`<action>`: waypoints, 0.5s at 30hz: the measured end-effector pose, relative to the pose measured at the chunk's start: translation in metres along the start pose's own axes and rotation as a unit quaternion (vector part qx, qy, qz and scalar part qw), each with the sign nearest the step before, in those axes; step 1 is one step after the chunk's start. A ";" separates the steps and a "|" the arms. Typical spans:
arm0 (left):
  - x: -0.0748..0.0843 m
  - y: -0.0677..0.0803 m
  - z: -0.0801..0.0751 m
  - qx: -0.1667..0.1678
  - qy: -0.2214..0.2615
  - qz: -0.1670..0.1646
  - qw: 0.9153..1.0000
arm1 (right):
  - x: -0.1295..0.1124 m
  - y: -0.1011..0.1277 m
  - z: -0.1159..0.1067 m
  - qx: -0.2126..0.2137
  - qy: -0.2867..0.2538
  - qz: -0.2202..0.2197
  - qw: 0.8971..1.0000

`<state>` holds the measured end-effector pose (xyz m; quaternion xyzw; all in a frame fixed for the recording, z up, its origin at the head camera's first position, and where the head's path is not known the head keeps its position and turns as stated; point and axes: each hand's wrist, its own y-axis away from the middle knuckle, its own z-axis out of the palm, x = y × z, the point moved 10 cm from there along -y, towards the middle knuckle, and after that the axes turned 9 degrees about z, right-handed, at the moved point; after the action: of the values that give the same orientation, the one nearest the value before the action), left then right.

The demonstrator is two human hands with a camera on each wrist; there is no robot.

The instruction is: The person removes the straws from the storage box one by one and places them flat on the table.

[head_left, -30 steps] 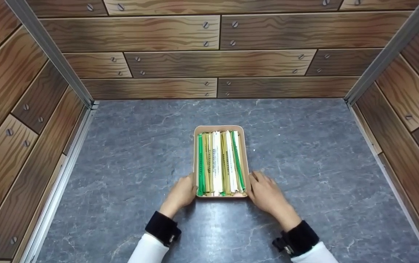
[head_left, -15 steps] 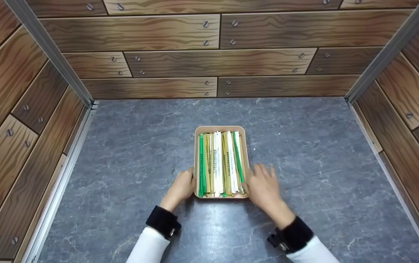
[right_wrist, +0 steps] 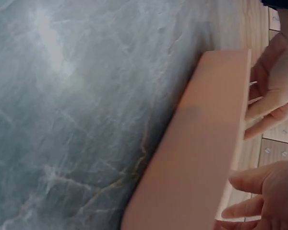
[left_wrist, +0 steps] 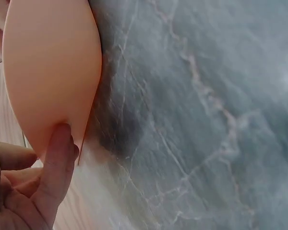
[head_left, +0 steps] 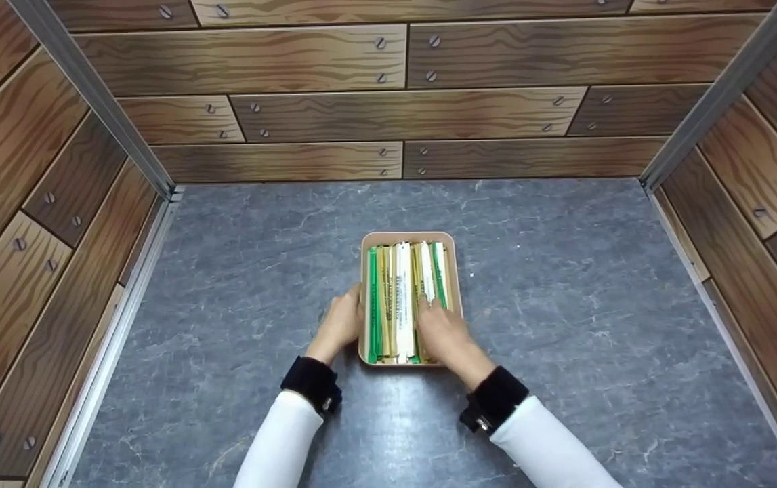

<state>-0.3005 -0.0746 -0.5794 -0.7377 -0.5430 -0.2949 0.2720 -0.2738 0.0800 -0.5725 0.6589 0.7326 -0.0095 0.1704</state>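
Head view showed us, from left to right, the left hand (head_left: 341,324) held against the left wall of the tray (head_left: 407,236), its fingers curled round the rim, and the right hand (head_left: 444,333) reaching in over the near right part of the load, fingers bent down onto the packets (head_left: 400,298). Whether those fingers pinched one packet or only rested on the bundle we could not tell.

The tray stood near the middle of the grey marbled table (head_left: 225,305), long side running from near to far. In the left wrist view the thumb (left_wrist: 57,163) pressed the tray's (left_wrist: 50,67) smooth outer wall.

We judged the main risk to be the tight packing: lifting one packet could drag its neighbours up and spill them over the low rim. The light tray might also slide or tip if the left hand slackened.

The packets were long, thin paper sleeves, green, white and mustard yellow, some printed, lying side by side lengthwise and filling the pale peach tray, which looked like smooth plastic with rounded corners.
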 end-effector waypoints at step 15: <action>-0.008 -0.002 -0.004 0.011 -0.020 -0.019 1.000 | 0.006 -0.011 0.005 0.024 0.009 0.002 1.000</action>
<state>-0.3051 -0.0819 -0.5819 -0.7301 -0.5652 -0.2790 0.2638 -0.2840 0.0831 -0.5807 0.6643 0.7324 -0.0204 0.1479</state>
